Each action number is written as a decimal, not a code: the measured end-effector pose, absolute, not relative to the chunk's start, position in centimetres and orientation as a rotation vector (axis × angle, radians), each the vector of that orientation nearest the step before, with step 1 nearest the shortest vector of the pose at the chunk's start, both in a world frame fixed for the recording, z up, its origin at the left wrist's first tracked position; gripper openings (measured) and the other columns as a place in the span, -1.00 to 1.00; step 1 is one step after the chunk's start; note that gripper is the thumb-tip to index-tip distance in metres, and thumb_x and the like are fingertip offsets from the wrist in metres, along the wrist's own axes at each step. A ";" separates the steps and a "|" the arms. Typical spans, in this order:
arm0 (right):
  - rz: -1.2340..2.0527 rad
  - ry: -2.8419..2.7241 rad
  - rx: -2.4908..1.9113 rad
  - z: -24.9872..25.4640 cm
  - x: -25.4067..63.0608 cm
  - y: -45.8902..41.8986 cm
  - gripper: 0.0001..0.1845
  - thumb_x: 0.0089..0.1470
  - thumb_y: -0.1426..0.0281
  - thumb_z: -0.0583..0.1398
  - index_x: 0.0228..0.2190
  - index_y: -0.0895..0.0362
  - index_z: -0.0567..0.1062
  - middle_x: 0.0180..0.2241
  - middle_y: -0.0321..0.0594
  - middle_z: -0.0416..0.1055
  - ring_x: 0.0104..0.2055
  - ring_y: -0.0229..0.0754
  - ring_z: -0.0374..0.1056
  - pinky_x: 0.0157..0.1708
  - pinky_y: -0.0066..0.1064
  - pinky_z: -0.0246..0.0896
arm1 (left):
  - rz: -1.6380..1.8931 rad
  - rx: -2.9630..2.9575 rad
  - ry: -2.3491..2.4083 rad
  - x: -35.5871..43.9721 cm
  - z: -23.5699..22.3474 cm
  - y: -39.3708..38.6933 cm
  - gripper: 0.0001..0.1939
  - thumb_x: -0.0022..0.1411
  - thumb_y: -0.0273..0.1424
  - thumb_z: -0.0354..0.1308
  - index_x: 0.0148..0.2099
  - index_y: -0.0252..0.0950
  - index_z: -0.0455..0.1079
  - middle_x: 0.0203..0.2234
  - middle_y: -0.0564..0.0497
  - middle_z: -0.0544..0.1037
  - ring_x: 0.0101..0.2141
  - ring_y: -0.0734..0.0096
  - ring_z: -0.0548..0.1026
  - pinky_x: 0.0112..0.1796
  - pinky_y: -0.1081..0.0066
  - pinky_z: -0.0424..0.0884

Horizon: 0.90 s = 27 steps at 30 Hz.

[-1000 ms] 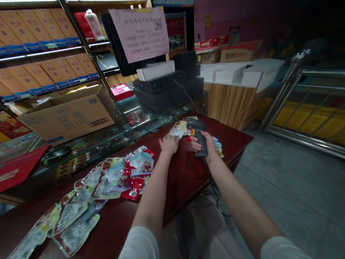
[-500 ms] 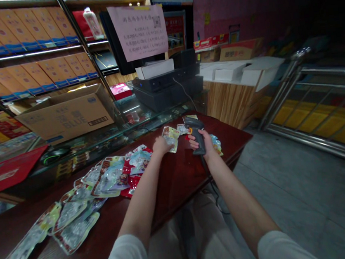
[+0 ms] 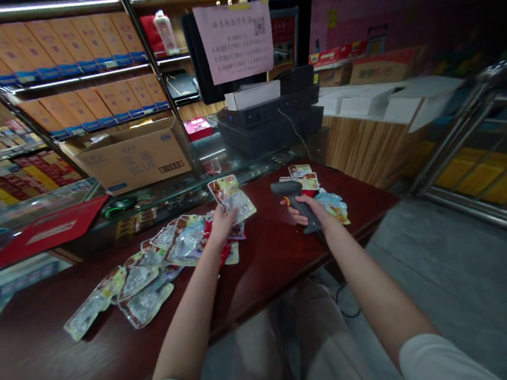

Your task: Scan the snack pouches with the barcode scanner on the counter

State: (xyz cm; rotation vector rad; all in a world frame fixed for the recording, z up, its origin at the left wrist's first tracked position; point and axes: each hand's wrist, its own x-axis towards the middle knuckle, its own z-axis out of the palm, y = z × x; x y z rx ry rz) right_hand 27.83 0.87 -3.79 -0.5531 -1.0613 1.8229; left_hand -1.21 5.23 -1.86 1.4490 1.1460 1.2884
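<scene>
My left hand [image 3: 223, 224] is closed on a flat, shiny snack packet [image 3: 232, 197], raised above the pile and turned up toward me. Below and to its left, several similar packets [image 3: 146, 275] overlap on the dark red table [image 3: 263, 274], with some red packaging among them. My right hand [image 3: 313, 210] grips the handle of a dark grey barcode scanner [image 3: 298, 200], its head pointing left toward the held packet. Just behind and right of the scanner lie more packets [image 3: 307, 179] and a light blue and yellow one [image 3: 334, 205].
Behind the table runs a glass counter [image 3: 255, 171] with a cardboard box [image 3: 135, 161] and a black register [image 3: 269, 127]. A red mat [image 3: 48, 232] and a computer mouse [image 3: 119, 207] sit at the left. A metal railing [image 3: 479, 207] stands to the right.
My left hand has moved left with the packet and lifted it higher. The scanner has tilted, its head now toward the left. The whole view has shifted to the left.
</scene>
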 end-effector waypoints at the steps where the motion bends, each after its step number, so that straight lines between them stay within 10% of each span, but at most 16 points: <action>1: 1.845 -1.092 -0.562 -3.8 27.8 0.8 -0.58 0.09 0.21 0.16 -0.08 0.21 0.39 -0.58 -0.43 0.21 -0.73 -0.40 -0.05 -0.78 -0.53 -0.11 | 1.303 1.451 1.174 -1.7 -2.0 5.1 -0.53 0.04 -0.25 0.24 -0.03 -0.41 0.40 -0.12 -0.20 0.62 -0.12 0.16 0.59 -0.03 0.18 0.48; 20: 1.885 -1.168 -0.705 -3.9 27.4 0.5 -0.66 0.07 0.23 0.22 -0.15 0.13 0.35 -0.63 -0.49 0.15 -0.76 -0.42 -0.11 -0.81 -0.57 -0.13 | 1.269 1.651 1.431 -1.7 -1.4 4.1 -0.80 0.15 -0.43 0.08 -0.22 -0.38 0.47 -0.33 -0.16 0.63 -0.25 0.19 0.57 -0.14 0.28 0.46; 27: 1.854 -1.120 -0.624 -3.4 28.1 0.5 -0.59 0.08 0.23 0.16 -0.05 0.15 0.36 -0.61 -0.48 0.15 -0.75 -0.41 -0.15 -0.80 -0.55 -0.17 | 1.140 1.803 1.873 -3.4 1.0 2.6 -0.40 0.18 -0.34 0.12 0.25 -0.39 0.23 -0.09 -0.29 0.61 -0.05 -0.01 0.56 -0.03 0.17 0.42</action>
